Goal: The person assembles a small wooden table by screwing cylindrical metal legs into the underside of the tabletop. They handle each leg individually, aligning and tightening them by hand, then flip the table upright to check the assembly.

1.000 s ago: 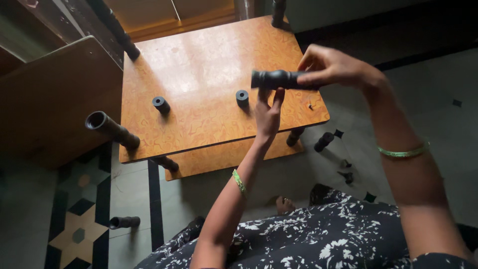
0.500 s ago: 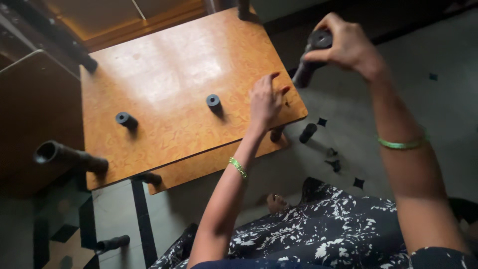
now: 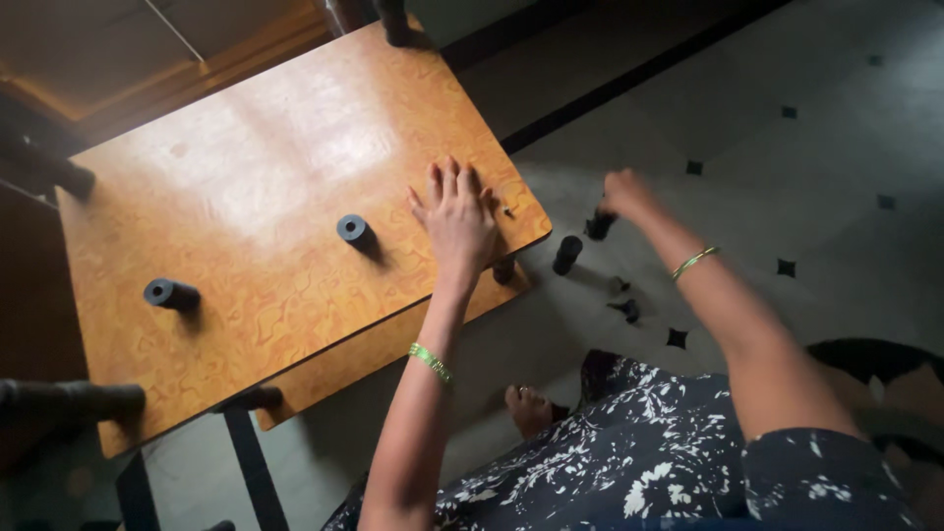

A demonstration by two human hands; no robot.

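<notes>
A room in a home: patterned tiled floor [image 3: 787,147], an orange wood-grain tabletop [image 3: 246,197] lying beside dark wooden furniture [image 3: 29,167].

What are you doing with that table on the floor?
A person sits by an orange wooden board with short black round pegs sticking up from it. The left hand lies flat on the board's edge. The right hand reaches down beside it with its grip around a black tube on the pale floor. Another black tube stands nearby.

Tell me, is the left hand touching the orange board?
Touching. The head view shows the left hand lying flat, palm down, on the orange board near its corner.
</notes>
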